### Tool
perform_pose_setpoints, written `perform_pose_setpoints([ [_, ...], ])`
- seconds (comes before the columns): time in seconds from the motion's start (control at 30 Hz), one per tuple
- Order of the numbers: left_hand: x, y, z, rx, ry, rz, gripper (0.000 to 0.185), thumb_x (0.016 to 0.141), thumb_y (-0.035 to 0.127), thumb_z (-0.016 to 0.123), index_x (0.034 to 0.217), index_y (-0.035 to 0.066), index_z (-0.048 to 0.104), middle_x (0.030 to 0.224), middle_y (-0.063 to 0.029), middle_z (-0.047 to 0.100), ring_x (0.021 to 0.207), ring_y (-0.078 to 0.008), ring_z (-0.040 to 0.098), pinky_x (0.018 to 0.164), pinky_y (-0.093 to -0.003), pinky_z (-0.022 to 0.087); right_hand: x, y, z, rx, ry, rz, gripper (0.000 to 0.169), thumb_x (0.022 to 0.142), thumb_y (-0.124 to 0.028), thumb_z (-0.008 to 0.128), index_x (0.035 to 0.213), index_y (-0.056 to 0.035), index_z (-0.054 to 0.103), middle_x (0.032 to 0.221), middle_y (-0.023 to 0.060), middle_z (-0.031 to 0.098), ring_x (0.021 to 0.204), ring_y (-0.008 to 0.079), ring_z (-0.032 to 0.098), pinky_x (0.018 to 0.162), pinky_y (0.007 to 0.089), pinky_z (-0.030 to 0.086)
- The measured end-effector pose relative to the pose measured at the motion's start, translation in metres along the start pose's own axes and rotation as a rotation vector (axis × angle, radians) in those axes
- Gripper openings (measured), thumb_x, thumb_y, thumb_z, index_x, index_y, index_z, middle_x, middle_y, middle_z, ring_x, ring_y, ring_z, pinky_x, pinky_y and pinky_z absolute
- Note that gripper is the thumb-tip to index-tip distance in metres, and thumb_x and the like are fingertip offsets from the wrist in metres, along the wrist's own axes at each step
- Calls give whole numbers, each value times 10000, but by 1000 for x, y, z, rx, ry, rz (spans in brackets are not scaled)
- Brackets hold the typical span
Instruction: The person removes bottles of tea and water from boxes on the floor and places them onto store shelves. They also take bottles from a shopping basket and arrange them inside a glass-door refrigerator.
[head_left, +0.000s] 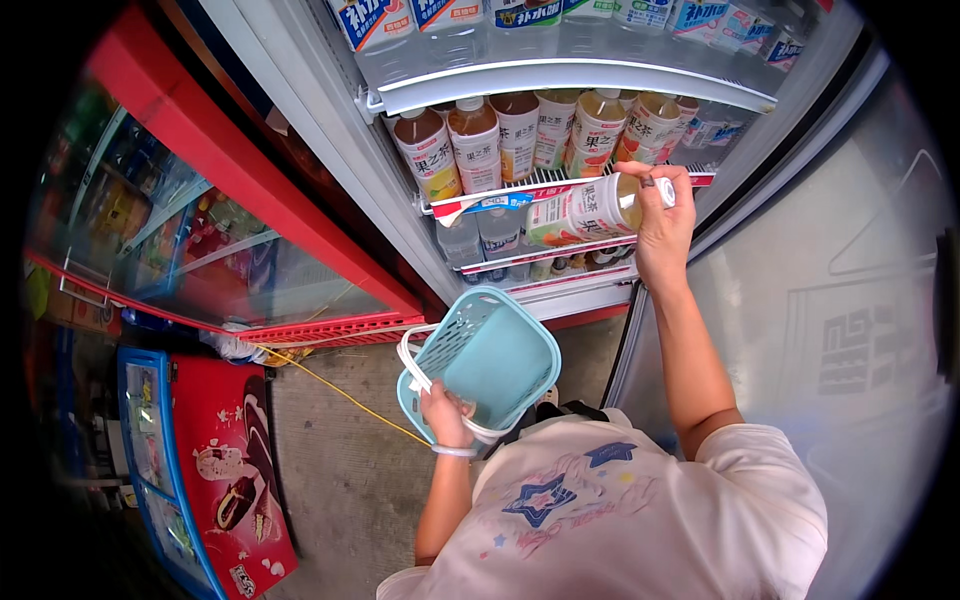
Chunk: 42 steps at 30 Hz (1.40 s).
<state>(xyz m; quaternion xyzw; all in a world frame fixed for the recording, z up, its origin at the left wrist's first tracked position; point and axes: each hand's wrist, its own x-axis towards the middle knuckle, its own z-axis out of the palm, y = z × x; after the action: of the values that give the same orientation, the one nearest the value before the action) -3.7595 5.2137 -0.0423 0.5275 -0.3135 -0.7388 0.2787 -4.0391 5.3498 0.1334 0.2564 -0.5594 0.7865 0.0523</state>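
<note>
My right hand grips a plastic drink bottle by its neck, just below the white cap. The bottle lies tilted almost sideways in front of a fridge shelf, its base toward the left. Around the white handles of a light blue plastic basket my left hand is closed. No goods show in the part of the basket I can see. Similar tea bottles stand in a row on the shelf behind the held bottle.
Bottles with blue and white labels fill the upper shelf. The fridge's glass door stands open at my right. A red-framed fridge is on the left, with a red and blue chest freezer below it. A yellow cable crosses the floor.
</note>
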Motion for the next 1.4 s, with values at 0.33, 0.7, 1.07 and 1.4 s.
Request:
perform_pose_setpoints([
  [0.33, 8, 12, -31, -28, 115, -19, 89, 922, 202, 451, 869, 134, 432, 515, 50, 285, 399, -60, 257, 362, -229, 263, 93, -1, -45, -383, 148, -454, 175, 882, -79, 542, 729, 8, 546, 743, 78, 677, 711, 120, 619, 703, 269, 493],
  [0.7, -15, 37, -26, 10, -25, 87, 84, 951, 193, 445, 896, 130, 454, 488, 56, 285, 400, -48, 260, 391, -216, 278, 127, 50, -42, -524, 314, -563, 155, 849, -113, 595, 766, 18, 602, 678, 69, 672, 646, 129, 628, 663, 262, 489],
  [1.07, -23, 38, 1, 7, -30, 90, 107, 952, 188, 451, 867, 123, 446, 466, 49, 278, 386, -58, 242, 386, -228, 264, 125, 73, -19, -804, 528, -796, 395, 710, -97, 642, 1090, -24, 559, 953, 129, 578, 925, 277, 469, 795, 360, 418],
  [1.4, -42, 24, 17, -15, -62, 42, 153, 953, 205, 459, 825, 128, 428, 463, 50, 289, 372, -55, 249, 360, -213, 268, 118, 82, -20, -484, 465, -767, 418, 744, -30, 642, 1140, -5, 508, 986, 127, 558, 939, 214, 473, 844, 298, 398],
])
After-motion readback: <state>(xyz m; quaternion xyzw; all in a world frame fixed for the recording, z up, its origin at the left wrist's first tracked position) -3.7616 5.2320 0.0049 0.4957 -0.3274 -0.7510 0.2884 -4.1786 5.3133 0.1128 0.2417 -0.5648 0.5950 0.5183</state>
